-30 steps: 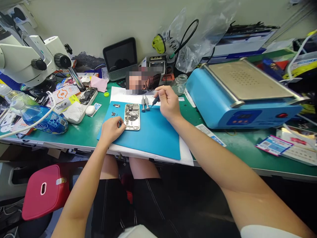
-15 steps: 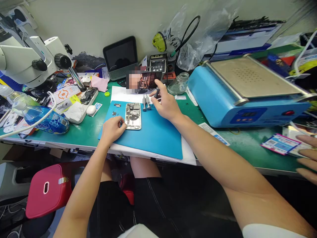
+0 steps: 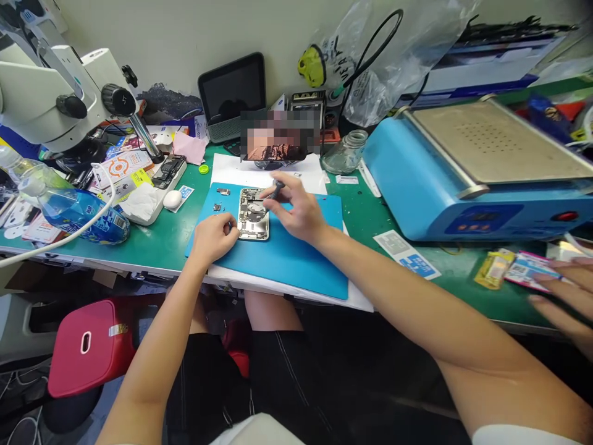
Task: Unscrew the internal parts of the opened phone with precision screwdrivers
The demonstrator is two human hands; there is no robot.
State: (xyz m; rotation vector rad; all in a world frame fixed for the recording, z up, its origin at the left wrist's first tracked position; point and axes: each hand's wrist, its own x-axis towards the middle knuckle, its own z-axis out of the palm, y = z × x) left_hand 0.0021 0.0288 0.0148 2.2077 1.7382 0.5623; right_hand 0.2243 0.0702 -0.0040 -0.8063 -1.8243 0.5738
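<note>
An opened phone (image 3: 252, 230) lies on the blue mat (image 3: 287, 266), its inner parts exposed. My right hand (image 3: 301, 213) is closed around a small dark screwdriver (image 3: 278, 187) over the phone's right side; whether the tip touches the phone I cannot tell. My left hand (image 3: 213, 238) rests on the mat at the phone's lower left edge, fingers curled together. Something dark shows between them, too small to name. Two small phone parts, an upper one (image 3: 223, 192) and a lower one (image 3: 217, 207), lie left of the phone.
A microscope (image 3: 88, 105) and a blue bottle (image 3: 88, 216) stand at left. Behind the mat are a glass jar (image 3: 345, 154) and a screen (image 3: 234, 93). At right sits a blue heating plate machine (image 3: 417, 185); another person's hand (image 3: 567, 293) is near a yellow packet (image 3: 495, 269).
My right hand has moved left, from beside the standing screwdrivers to above the phone. The other person's hand has come further in, and a yellow packet now lies by the card there.
</note>
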